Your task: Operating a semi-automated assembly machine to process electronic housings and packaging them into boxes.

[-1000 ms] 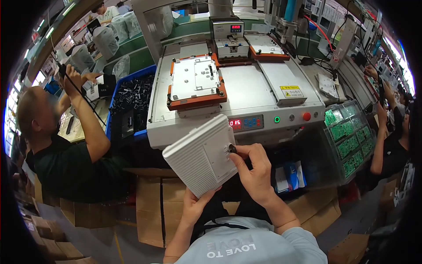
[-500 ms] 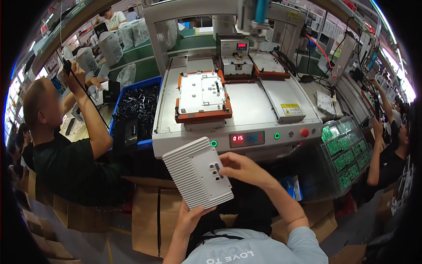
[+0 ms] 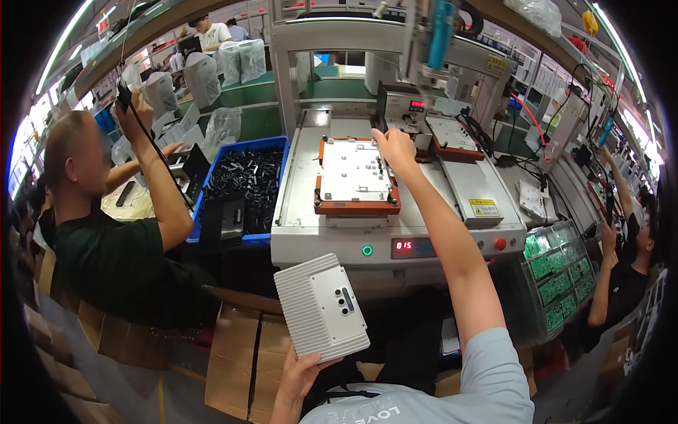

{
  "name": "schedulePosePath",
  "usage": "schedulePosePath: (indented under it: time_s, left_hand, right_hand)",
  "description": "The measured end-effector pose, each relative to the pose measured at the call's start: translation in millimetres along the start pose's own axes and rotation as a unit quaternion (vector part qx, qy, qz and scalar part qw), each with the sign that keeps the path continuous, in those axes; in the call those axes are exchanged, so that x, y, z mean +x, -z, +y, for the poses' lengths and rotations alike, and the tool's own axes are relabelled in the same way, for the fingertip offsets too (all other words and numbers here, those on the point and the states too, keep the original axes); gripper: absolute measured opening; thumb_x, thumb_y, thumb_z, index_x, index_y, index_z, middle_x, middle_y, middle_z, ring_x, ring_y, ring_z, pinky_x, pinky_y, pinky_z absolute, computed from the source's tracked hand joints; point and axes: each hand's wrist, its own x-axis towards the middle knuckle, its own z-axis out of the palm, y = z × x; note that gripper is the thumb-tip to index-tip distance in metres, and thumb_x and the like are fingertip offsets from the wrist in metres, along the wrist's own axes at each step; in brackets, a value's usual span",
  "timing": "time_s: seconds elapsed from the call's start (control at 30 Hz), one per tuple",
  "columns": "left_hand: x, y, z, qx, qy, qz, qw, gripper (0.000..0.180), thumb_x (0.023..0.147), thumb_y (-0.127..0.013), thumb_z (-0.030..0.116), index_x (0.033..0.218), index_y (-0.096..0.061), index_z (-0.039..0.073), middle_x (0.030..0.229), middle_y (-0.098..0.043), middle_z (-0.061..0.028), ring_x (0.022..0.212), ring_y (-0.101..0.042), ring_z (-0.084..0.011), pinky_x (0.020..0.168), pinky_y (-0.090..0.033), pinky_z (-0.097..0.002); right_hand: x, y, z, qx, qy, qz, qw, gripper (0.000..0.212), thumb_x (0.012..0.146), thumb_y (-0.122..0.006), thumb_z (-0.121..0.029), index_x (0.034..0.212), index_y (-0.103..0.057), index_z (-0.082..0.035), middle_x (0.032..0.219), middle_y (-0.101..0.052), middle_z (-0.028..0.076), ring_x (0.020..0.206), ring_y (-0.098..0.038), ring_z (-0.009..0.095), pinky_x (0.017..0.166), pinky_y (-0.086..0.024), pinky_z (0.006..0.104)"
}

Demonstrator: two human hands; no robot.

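In my left hand (image 3: 302, 373) is a light grey metal housing (image 3: 321, 307) with a ribbed side, gripped by its near edge and tilted in front of the machine. A dark oblong strip (image 3: 347, 299) lies on its flat part beside several round black holes. My right arm stretches forward over the machine. My right hand (image 3: 397, 150) is at the far right corner of an orange-red fixture (image 3: 357, 207), close to a small feeder box with a red display (image 3: 417, 106). Its fingers are curled together; whatever they hold is hidden. On the fixture lies a white plate (image 3: 349, 169).
A blue bin (image 3: 272, 239) of small black parts stands left of the machine (image 3: 304, 226). A co-worker (image 3: 99, 212) sits beyond it. Overhead hangs a blue cylindrical tool (image 3: 441, 35). Green circuit boards (image 3: 558, 275) lie in a tray at right; a cardboard box (image 3: 233, 353) is below.
My right hand has left the black strip on the housing and reached forward to the fixture's far corner. The housing stays in my left hand, slightly lower and turned. The view has shifted.
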Motion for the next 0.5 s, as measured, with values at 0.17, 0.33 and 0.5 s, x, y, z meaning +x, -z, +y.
schedulePosePath:
  time_s: [0.17, 0.33, 0.5]
  left_hand:
    - [-2, 2, -2, -0.004, 0.01, 0.001, 1.0, 0.076, 0.081, -0.066, 0.01, 0.145, -0.029, -0.006, 0.131, -0.054, -0.0293, 0.114, -0.062, -0.0425, 0.093, -0.056, -0.0563]
    - [1, 3, -5, -0.001, 0.032, -0.003, 0.999, 0.077, 0.08, -0.066, 0.01, 0.145, -0.028, -0.005, 0.131, -0.053, -0.0292, 0.114, -0.063, -0.0424, 0.093, -0.057, -0.0566]
    - [6, 0, -6, 0.002, 0.036, -0.016, 0.999, 0.076, 0.081, -0.066, 0.01, 0.145, -0.028, -0.005, 0.131, -0.053, -0.0293, 0.114, -0.063, -0.0421, 0.093, -0.057, -0.0563]
  right_hand:
    - [13, -25, 8, -0.05, 0.091, 0.019, 0.994, 0.041, 0.096, -0.056, -0.033, 0.083, -0.072, 0.002, 0.086, -0.07, 0.024, 0.086, -0.068, 0.042, 0.079, -0.053, 0.0501]
    - [6, -9, 23, 0.003, 0.159, -0.016, 0.987, 0.04, 0.1, -0.051, -0.033, 0.088, -0.069, 0.0, 0.087, -0.069, 0.023, 0.088, -0.067, 0.043, 0.078, -0.053, 0.0508]
    - [-76, 57, 16, 0.129, 0.087, -0.071, 0.985, 0.043, 0.102, -0.046, -0.038, 0.115, -0.065, -0.003, 0.103, -0.069, 0.021, 0.091, -0.067, 0.037, 0.081, -0.05, 0.0419]
